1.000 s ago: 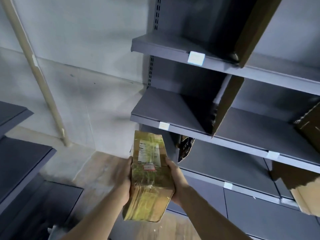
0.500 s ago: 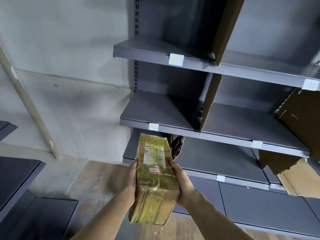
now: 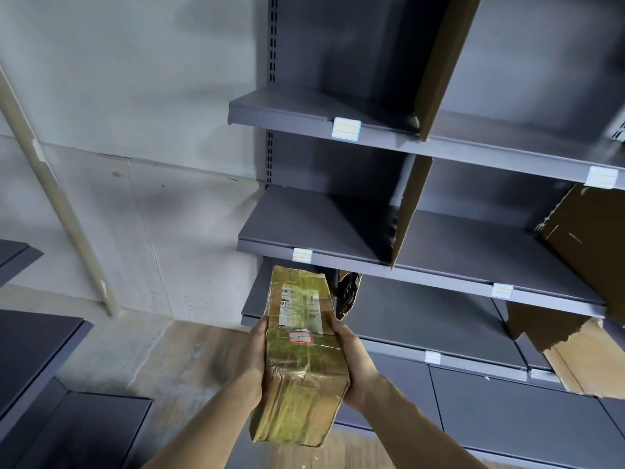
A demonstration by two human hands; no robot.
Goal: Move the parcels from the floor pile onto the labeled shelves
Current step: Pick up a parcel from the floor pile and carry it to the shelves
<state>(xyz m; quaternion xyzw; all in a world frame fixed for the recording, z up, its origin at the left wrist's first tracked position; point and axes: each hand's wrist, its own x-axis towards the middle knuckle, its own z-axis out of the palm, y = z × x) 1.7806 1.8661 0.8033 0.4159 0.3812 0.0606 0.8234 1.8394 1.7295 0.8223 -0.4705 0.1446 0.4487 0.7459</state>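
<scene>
A long cardboard parcel (image 3: pixel 301 360) wrapped in shiny yellow tape is held in front of me, its far end pointing at the shelf unit. It carries a white shipping label and a small red-framed sticker. My left hand (image 3: pixel 258 360) grips its left side and my right hand (image 3: pixel 355 363) grips its right side. The parcel's far end sits just below the front edge of a grey shelf (image 3: pixel 297 221) with a white label tag (image 3: pixel 302 255). Another shelf (image 3: pixel 287 106) above bears a larger tag (image 3: pixel 346 129).
Brown cardboard dividers (image 3: pixel 411 211) stand upright on the shelves. Torn cardboard (image 3: pixel 575 353) hangs at the right. A lower shelf (image 3: pixel 422 316) lies behind the parcel. Dark grey shelving (image 3: pixel 30 350) stands at left, and a beige pipe (image 3: pixel 57 198) runs down the concrete wall.
The view has swung left and closer to the shelves. Both hands have kept their hold and carried the parcel a little forward, toward the shelf front.
</scene>
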